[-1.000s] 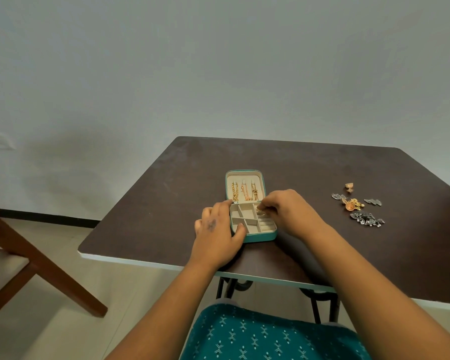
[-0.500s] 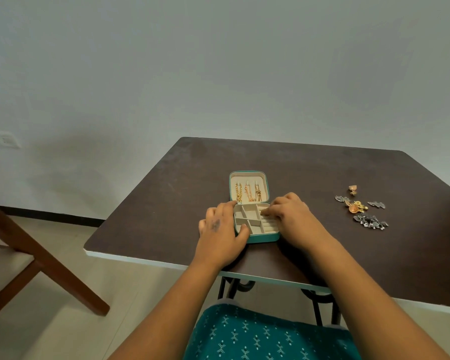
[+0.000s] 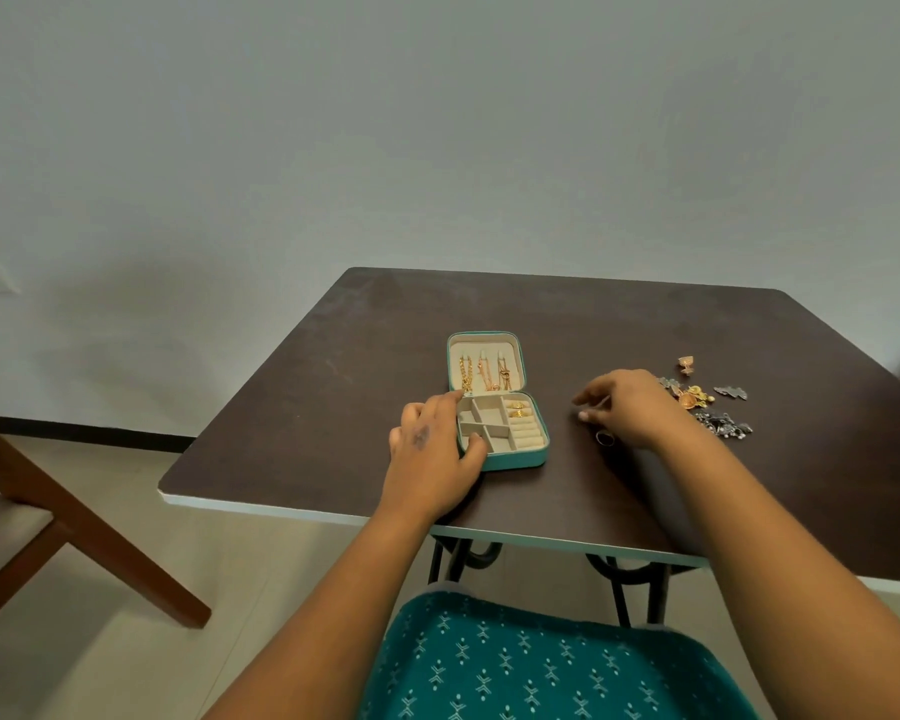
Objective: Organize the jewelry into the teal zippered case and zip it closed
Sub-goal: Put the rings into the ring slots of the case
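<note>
Teal zippered case (image 3: 515,457) lies open on the dark table (image 3: 333,397), slightly left of the table's centre and near the front edge. Its lid (image 3: 485,363) is folded back flat toward the wall, and gold chains (image 3: 484,374) hang in three strands against the cream lining. The base is split into cream compartments: open cells on the left, ring rolls on the right. Two gold rings (image 3: 518,409) sit in the upper ring rolls; the lower rolls and the left cells show only lining.

Left hand (image 3: 432,454) rests against the case's left side, thumb on the front left corner of the base and fingertips at the hinge line. Its grip is loose, steadying the case rather than clenched on it.

Right hand (image 3: 627,407) is on the table to the right of the case, apart from it, palm down with fingers curled. Whether its grip holds anything cannot be told from this view. A small dark ring (image 3: 605,438) lies on the table just beside the lower edge of this hand.

Loose jewelry (image 3: 697,397) is clustered just beyond the right hand: gold and orange pieces in the middle, a small gold piece (image 3: 686,364) farther back, a silver piece (image 3: 731,392) to the right, and dark silver pieces (image 3: 723,424) nearer the front.

A wooden chair (image 3: 74,522) stands at the left, off the table. Teal patterned fabric (image 3: 541,662) fills the bottom of the view.
</note>
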